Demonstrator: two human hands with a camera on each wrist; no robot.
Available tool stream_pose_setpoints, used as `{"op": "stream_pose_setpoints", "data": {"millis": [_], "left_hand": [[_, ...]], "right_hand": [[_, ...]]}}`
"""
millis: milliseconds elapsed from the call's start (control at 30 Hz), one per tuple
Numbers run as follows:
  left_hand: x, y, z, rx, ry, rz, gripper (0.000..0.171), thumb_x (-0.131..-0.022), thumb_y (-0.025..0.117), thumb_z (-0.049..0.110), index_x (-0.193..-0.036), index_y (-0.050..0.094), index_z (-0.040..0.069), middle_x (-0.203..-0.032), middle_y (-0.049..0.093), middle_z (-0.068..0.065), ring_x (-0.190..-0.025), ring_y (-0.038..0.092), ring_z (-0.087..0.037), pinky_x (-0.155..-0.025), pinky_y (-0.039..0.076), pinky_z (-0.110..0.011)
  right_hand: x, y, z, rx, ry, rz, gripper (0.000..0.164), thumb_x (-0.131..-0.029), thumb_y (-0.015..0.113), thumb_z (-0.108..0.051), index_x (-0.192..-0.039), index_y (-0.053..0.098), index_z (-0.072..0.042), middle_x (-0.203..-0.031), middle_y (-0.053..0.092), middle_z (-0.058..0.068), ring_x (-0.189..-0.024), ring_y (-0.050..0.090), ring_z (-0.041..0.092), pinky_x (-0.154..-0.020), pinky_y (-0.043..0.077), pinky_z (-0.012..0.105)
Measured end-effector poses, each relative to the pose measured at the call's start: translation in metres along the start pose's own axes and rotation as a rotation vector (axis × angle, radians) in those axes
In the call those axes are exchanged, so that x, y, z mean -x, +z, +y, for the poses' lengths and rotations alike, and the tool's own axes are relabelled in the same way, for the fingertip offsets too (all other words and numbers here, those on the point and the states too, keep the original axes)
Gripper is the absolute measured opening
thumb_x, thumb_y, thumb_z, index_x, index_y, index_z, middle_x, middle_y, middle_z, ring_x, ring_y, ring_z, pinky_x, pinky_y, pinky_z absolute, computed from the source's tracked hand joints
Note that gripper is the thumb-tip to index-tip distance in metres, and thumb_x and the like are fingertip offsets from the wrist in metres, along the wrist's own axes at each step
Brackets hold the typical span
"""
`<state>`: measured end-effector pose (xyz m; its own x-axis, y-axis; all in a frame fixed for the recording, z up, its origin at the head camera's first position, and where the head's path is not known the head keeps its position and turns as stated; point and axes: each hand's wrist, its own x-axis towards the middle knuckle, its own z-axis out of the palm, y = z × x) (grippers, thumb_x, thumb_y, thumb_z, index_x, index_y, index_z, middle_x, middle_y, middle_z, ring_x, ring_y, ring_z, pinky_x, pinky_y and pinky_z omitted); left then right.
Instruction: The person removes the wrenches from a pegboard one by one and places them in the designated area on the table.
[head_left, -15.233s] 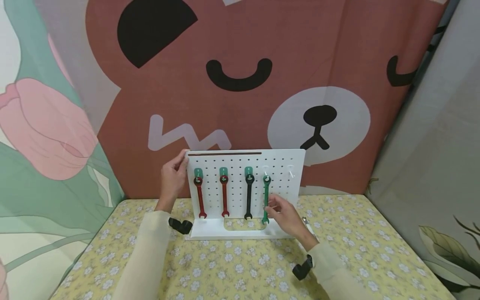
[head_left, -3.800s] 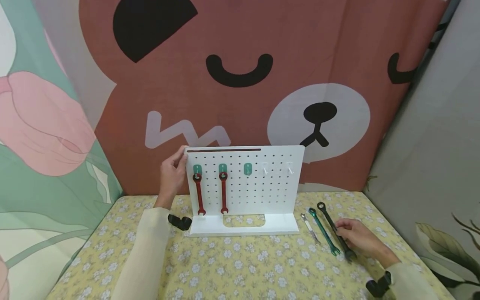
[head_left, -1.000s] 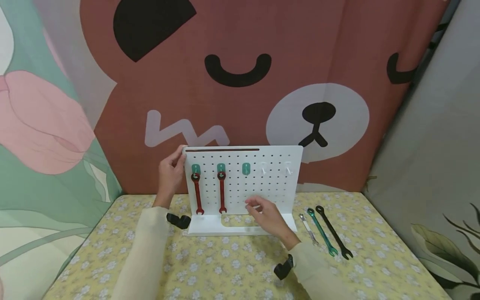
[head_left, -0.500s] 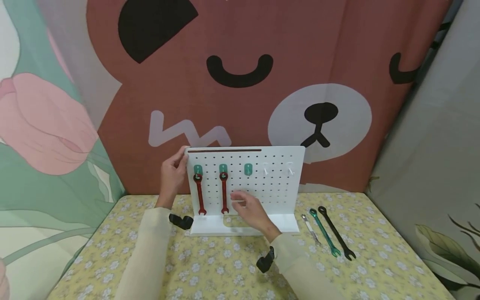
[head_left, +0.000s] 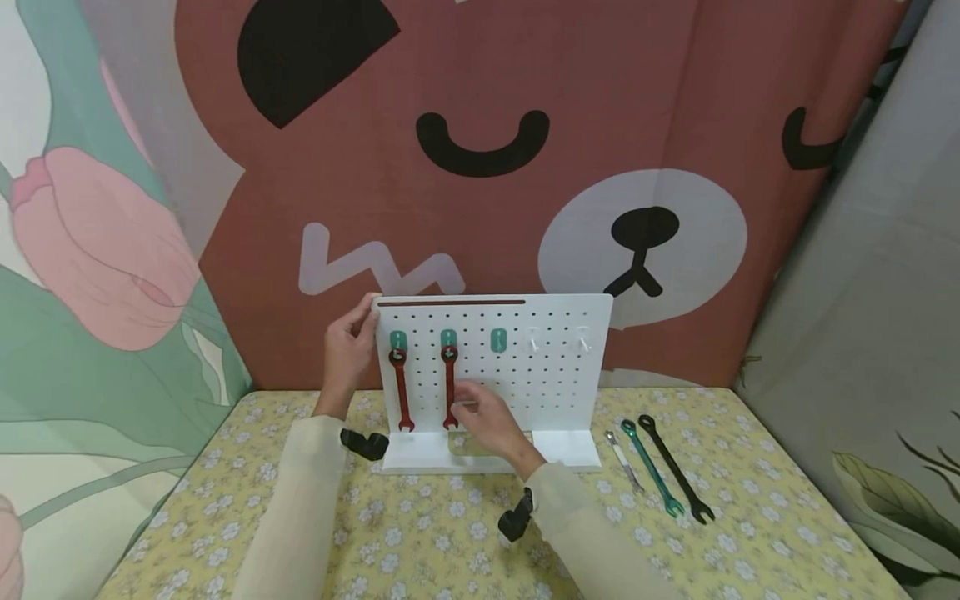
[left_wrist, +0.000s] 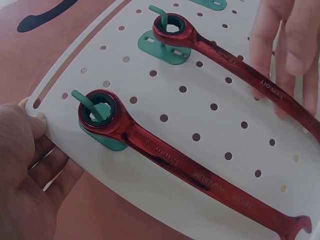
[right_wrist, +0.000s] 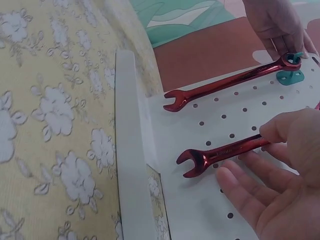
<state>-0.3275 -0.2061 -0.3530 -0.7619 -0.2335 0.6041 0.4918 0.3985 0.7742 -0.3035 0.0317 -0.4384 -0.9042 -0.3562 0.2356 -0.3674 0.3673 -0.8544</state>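
Observation:
My left hand [head_left: 351,346] grips the upper left corner of a white pegboard stand [head_left: 555,375]. Two red combination wrenches hang by their ring ends from green hooks on it. Beside the left hand is the outer wrench [left_wrist: 175,172]. The second wrench [right_wrist: 230,150] is between the thumb and fingers of my right hand [head_left: 487,417], which take its handle near the lower, open end. In the left wrist view its ring [left_wrist: 172,30] is still around the hook, and some right-hand fingers [left_wrist: 285,45] show behind the handle.
Right of the stand, a small silver wrench [head_left: 624,461], a green wrench [head_left: 652,467] and a black wrench [head_left: 675,468] lie on the flowered tablecloth [head_left: 420,542]. A bare green hook [head_left: 498,340] and two clear hooks [head_left: 583,342] sit on the board's right part.
Earlier, the right hand took the black and green wrenches off the board; they now lie at right with the silver one. In the last second it moved left to the second red wrench.

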Motion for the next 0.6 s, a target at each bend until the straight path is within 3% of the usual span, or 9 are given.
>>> {"op": "stream_pose_setpoints", "data": {"millis": [167, 367, 600], "left_hand": [[-0.0006, -0.0001, 0.0004, -0.001, -0.004, 0.000, 0.038, -0.107, 0.059, 0.014, -0.144, 0.060, 0.006, -0.147, 0.055, -0.006, -0.085, 0.060, -0.037, -0.058, 0.039, -0.018], [-0.0017, 0.0005, 0.0006, -0.006, 0.012, 0.014, 0.036, -0.106, 0.060, 0.012, -0.142, 0.062, 0.008, -0.142, 0.060, -0.007, -0.068, 0.053, -0.025, -0.054, 0.038, -0.019], [0.0003, 0.0005, -0.0006, 0.011, 0.005, 0.009, 0.038, -0.107, 0.060, 0.014, -0.144, 0.061, 0.006, -0.142, 0.060, -0.008, -0.073, 0.055, -0.032, -0.055, 0.039, -0.019]], "right_hand": [[-0.0024, 0.0023, -0.0025, 0.004, -0.001, 0.018, 0.031, -0.105, 0.060, -0.016, -0.135, 0.063, -0.008, -0.122, 0.066, 0.005, -0.114, 0.062, 0.023, -0.097, 0.050, 0.042], [-0.0008, 0.0053, -0.0015, 0.008, -0.009, 0.053, 0.019, -0.104, 0.064, -0.016, -0.121, 0.067, -0.008, -0.110, 0.067, 0.002, -0.104, 0.064, 0.023, -0.087, 0.054, 0.038], [0.0066, 0.0075, -0.0023, -0.099, -0.043, 0.064, 0.021, -0.101, 0.067, -0.012, -0.120, 0.066, -0.003, -0.104, 0.067, 0.005, -0.096, 0.066, 0.023, -0.077, 0.058, 0.035]]}}
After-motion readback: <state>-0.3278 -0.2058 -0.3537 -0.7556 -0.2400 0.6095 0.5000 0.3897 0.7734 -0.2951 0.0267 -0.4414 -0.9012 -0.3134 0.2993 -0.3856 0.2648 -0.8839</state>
